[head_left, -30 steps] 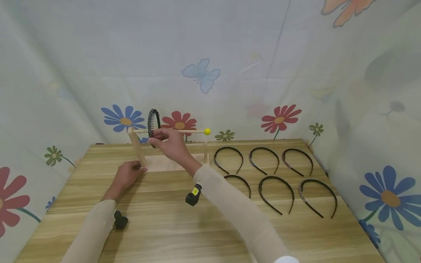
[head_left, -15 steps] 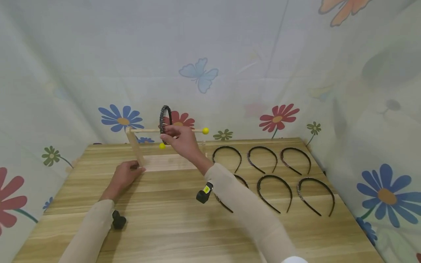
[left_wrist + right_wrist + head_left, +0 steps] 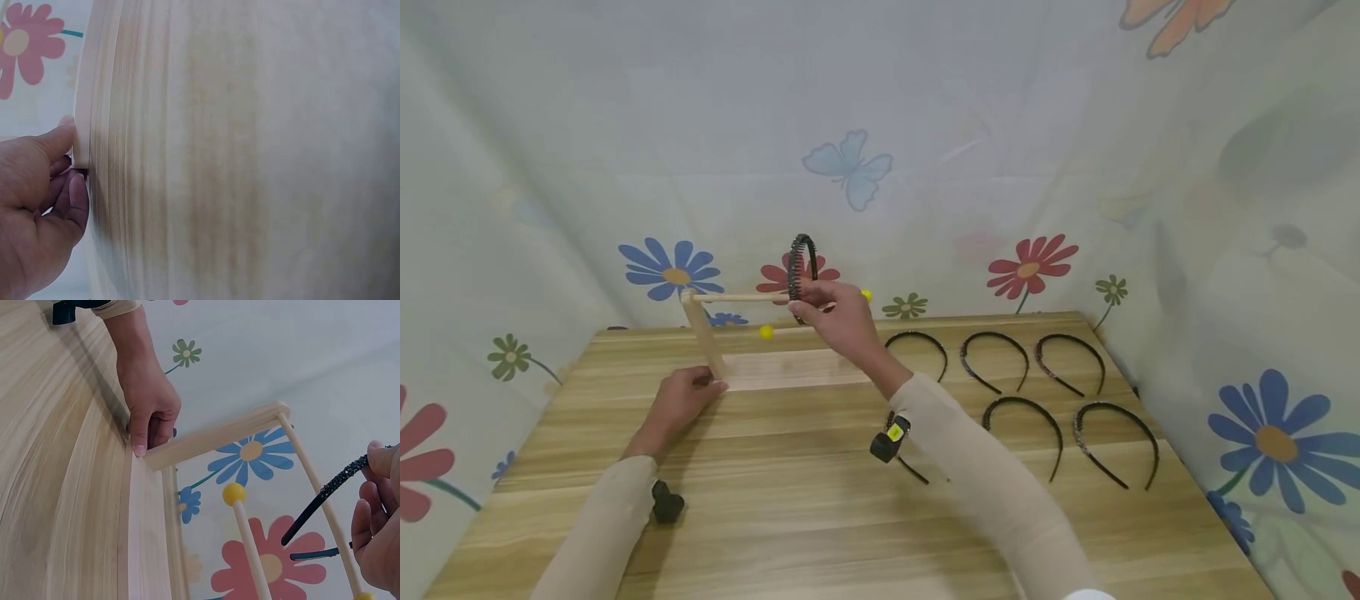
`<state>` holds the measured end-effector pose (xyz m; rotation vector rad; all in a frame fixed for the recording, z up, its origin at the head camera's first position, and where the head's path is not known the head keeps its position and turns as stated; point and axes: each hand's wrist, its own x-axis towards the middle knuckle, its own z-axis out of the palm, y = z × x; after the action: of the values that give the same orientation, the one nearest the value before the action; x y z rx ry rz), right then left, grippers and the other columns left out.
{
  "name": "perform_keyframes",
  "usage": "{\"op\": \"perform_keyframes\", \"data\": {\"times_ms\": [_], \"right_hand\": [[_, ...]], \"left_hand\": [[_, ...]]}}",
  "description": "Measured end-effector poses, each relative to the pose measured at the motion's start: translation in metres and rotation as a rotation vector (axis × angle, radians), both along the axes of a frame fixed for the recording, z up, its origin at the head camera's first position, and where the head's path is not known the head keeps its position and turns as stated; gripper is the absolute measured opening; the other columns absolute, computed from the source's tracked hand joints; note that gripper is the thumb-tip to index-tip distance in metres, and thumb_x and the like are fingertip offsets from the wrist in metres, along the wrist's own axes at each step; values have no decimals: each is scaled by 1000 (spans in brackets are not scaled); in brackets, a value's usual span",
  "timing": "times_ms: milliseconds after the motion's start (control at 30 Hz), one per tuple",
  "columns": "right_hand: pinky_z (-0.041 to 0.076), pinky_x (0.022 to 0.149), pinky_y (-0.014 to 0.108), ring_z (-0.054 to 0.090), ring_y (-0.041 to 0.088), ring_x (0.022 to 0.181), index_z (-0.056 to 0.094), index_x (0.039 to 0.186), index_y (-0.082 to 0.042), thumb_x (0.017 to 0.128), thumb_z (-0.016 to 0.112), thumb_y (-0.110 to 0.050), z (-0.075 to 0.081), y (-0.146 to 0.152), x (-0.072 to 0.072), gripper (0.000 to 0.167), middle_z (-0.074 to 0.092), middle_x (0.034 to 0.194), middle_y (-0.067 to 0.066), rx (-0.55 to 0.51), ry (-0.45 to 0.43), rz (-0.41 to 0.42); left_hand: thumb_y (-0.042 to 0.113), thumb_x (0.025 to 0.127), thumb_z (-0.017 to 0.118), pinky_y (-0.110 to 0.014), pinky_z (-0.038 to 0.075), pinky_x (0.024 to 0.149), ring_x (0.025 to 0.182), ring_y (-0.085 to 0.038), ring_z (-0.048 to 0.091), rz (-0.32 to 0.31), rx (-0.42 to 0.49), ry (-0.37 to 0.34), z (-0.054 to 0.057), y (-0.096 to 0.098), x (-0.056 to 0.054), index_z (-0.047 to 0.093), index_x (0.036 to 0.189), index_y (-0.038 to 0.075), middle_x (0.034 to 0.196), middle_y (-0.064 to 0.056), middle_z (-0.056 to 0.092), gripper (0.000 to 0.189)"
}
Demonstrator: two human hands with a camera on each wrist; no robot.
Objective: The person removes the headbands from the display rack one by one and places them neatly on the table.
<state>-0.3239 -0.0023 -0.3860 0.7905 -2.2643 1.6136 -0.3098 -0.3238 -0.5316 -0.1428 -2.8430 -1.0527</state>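
Observation:
My right hand point(image 3: 846, 325) pinches a dark, toothed, glittery headband point(image 3: 796, 267) above the table. In the right wrist view, the legs of the headband point(image 3: 340, 479) lie on either side of the upper rod point(image 3: 312, 469); whether it touches the rod is hard to tell. The rod belongs to a pale wooden stand with an upright point(image 3: 703, 337) at its left end and a flat base point(image 3: 782, 372). My left hand point(image 3: 679, 408) grips the base's left end, thumb on the wood and fingers curled at its edge, as the left wrist view shows of this hand point(image 3: 37, 206).
Several dark headbands, such as one point(image 3: 1022, 402) in the front row, lie in two rows on the right of the wooden table point(image 3: 760, 517). A lower rod ends in a yellow ball point(image 3: 767, 332); another yellow ball point(image 3: 867, 296) tips the upper rod. A flowered cloth point(image 3: 925, 208) hangs behind.
My right hand has moved right along the upper rod with the headband, toward the yellow ball at its end. The lower rod's yellow ball has come into view. My left hand stays at the base.

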Motion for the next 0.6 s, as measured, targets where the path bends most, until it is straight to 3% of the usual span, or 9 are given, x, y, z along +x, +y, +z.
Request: {"op": "perform_keyframes", "data": {"times_ms": [600], "right_hand": [[53, 70, 23, 67, 14, 85, 76, 111, -7, 93, 77, -21, -1, 39, 2, 23, 76, 96, 6, -37, -15, -72]], "left_hand": [[21, 101, 67, -54, 53, 91, 112, -41, 65, 13, 9, -29, 2, 3, 0, 61, 132, -10, 124, -29, 67, 45]]}}
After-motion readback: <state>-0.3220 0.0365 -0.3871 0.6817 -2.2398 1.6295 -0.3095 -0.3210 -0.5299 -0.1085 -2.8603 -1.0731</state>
